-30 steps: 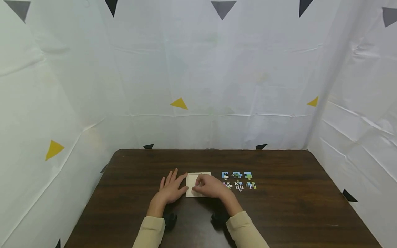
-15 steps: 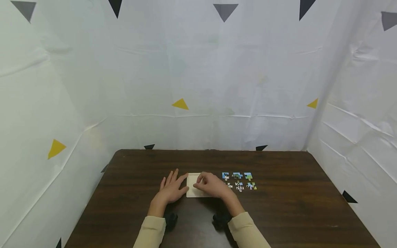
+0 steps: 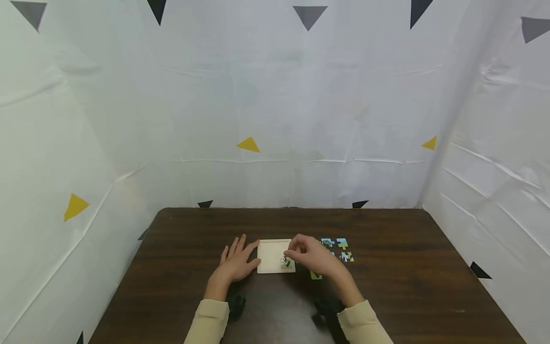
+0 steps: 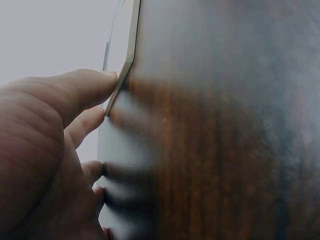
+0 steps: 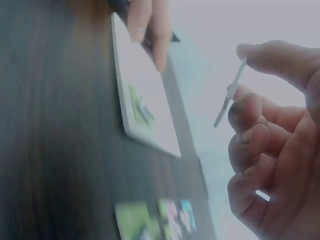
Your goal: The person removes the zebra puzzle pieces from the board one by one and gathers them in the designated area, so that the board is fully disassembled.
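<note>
My right hand [image 3: 315,258] pinches a thin jigsaw puzzle piece [image 5: 231,92] between thumb and forefinger, seen edge-on in the right wrist view. It is held up near the right side of a pale puzzle board [image 3: 269,253]. One green-and-white puzzle piece [image 3: 286,262] lies on the board in its lower right corner. At the board's left edge rests my left hand [image 3: 234,263], fingers spread, thumb and forefinger touching the edge. The left wrist view shows that thumb [image 4: 92,85] against the board's side [image 4: 131,47].
Several loose puzzle pieces [image 3: 342,243] lie to the right of the board, some hidden behind my right hand. A green piece [image 3: 316,275] sits nearest me. All lie on a dark wooden table [image 3: 408,277] with white sheeting [image 3: 275,110] behind.
My right hand has moved right, from over the board's middle to its right edge, uncovering the piece in the board's corner and the nearest loose piece. The left hand stays put.
</note>
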Demonstrator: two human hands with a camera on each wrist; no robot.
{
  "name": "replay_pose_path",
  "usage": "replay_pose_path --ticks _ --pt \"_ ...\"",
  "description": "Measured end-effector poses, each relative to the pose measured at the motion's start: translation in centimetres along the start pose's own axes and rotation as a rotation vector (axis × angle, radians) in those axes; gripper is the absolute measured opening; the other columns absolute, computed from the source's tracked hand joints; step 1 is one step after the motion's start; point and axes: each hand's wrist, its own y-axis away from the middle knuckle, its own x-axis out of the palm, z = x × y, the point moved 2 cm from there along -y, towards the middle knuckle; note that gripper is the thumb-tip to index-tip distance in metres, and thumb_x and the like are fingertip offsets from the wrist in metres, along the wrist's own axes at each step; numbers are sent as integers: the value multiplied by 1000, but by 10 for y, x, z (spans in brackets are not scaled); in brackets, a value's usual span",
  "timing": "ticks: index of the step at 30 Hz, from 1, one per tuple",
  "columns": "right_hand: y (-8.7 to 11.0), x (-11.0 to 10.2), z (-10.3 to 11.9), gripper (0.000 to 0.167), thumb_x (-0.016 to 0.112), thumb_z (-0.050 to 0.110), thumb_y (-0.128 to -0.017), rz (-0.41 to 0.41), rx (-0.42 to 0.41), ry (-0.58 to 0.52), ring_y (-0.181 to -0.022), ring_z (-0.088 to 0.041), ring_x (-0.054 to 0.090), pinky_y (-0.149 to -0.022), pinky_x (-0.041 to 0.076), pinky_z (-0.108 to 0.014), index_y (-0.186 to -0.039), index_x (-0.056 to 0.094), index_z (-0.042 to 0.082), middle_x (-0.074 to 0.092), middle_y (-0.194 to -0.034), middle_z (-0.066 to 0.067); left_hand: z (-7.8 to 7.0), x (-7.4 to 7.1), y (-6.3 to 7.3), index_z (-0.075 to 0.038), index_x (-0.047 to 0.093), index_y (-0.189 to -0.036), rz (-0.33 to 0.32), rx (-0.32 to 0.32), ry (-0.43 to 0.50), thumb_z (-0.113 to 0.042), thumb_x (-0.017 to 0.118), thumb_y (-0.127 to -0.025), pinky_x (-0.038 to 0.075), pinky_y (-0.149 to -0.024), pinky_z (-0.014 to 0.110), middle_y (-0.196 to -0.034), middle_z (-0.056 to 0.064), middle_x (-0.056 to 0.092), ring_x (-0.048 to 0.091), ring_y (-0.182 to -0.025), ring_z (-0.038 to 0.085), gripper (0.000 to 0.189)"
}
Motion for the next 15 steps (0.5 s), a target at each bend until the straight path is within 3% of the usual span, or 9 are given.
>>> replay_pose_path --ticks 7,15 --pt "30 -24 -18 21 71 35 -106 15 55 52 -71 -13 54 -63 49 -31 -107 69 14 63 -86 -2 2 2 0 -31 38 -169 15 3 14 -45 60 -108 -2 -133 67 -183 13 8 2 -170 39 67" --pt "50 -47 -37 19 75 26 -102 77 94 98 -70 -12 53 -63 47 -29 -100 68 8 63 -82 -1 2 1 1 -31 37 -170 24 0 8 -46 60 -108 -3 -133 67 -183 13 7 1 -170 39 67"
